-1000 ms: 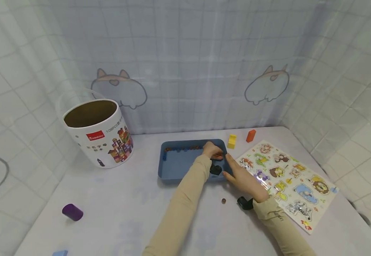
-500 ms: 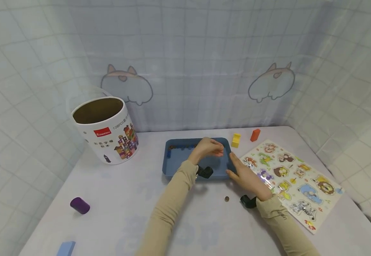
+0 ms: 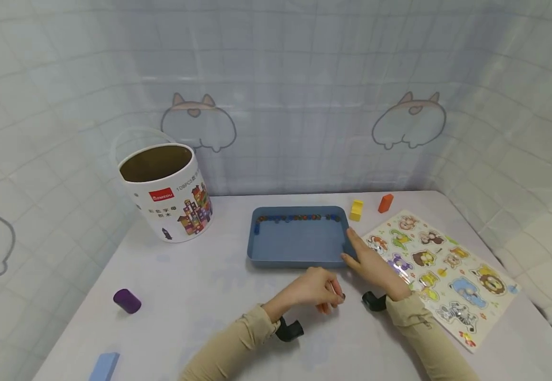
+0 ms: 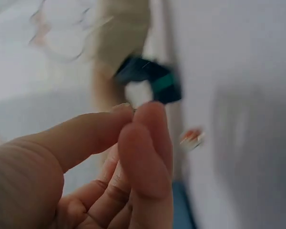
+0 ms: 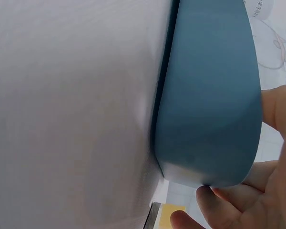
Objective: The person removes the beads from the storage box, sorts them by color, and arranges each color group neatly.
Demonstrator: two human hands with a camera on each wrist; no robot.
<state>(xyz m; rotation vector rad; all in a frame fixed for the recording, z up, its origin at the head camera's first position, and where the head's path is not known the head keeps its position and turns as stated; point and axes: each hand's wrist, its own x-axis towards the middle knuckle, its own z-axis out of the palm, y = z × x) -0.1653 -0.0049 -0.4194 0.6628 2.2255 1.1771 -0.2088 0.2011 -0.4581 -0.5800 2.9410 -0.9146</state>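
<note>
At the far left of the desk (image 3: pixel 185 317), a white bucket (image 3: pixel 168 203) printed with colourful buildings is stood in front of a grid-patterned curtain (image 3: pixel 300 106). Nearer on the same side, a purple cylinder (image 3: pixel 127 300) and a light blue block (image 3: pixel 104 366) are left lying apart. A yellow block (image 3: pixel 356 210) and an orange block (image 3: pixel 386 203) are set by the far right corner of the blue tray (image 3: pixel 300 263). To the right an animal board (image 3: pixel 440 304) is laid flat, its near-left edge partly covered by the right forearm, while the tray's right end is partly hidden by the right hand (image 3: pixel 376 269).

The left hand (image 3: pixel 316 288), held over the tray half a second ago, is now lowered in front of it, and the right part of the bead row (image 3: pixel 300 217) is uncovered. The right hand is kept at the tray's end, its grip wide, with straight fingers laid along the wall.

The left grip is narrow, thumb and fingertips brought together at a loose bead (image 3: pixel 343 297) near the tray's front right corner; whether it is pinched cannot be told. The loose bead is seen as small and dark. The tray is shallow and round-cornered; inside, blue and reddish beads are lined along the far wall, with a gap towards the right.
</note>
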